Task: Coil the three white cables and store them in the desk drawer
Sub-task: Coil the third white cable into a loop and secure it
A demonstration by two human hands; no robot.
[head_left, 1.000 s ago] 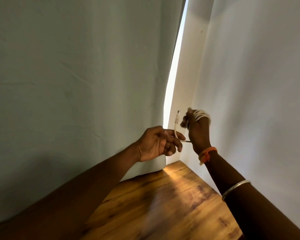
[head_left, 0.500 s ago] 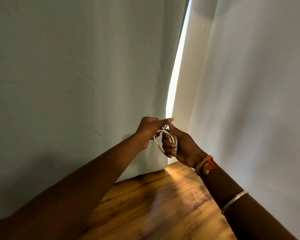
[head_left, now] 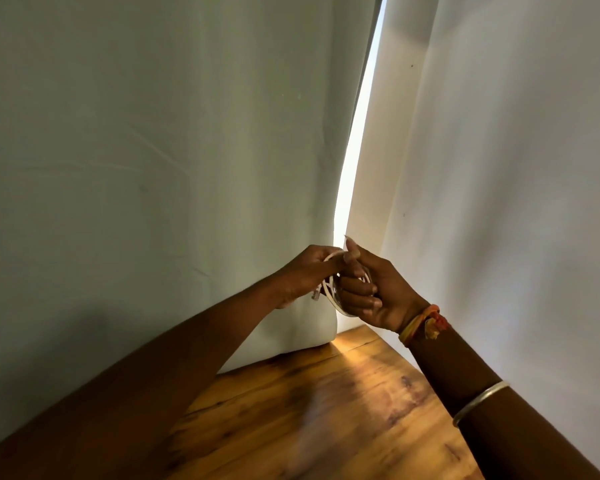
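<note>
Head view, lower frame: wooden desk top (head_left: 326, 427) spreading beneath both forearms, catching light at its far corner.
Right wrist: silver bangle (head_left: 478, 400) and orange thread band (head_left: 426, 323) sitting lower right of centre.
Right hand (head_left: 378, 292): curling its fingers round the coil just right of centre, thumb pointing up.
Left hand (head_left: 305, 275): touching the right one, pinching the top of the loops.
White cable (head_left: 333, 299): hanging as a small bundle of loops between both hands, above the desk and well clear of it; plug end (head_left: 315, 295) poking out at the bundle's lower left.
Behind: pale curtains (head_left: 153, 168) hanging on both sides, bright gap (head_left: 357, 133) running up the middle.
Progress: seemingly finishing one coil; other cables and drawer not showing, so storing probably remaining.
Change from a second ago: meeting closer together now; no longer winding round a raised right hand with the free end standing up, but gathering the loops into one bundle.
</note>
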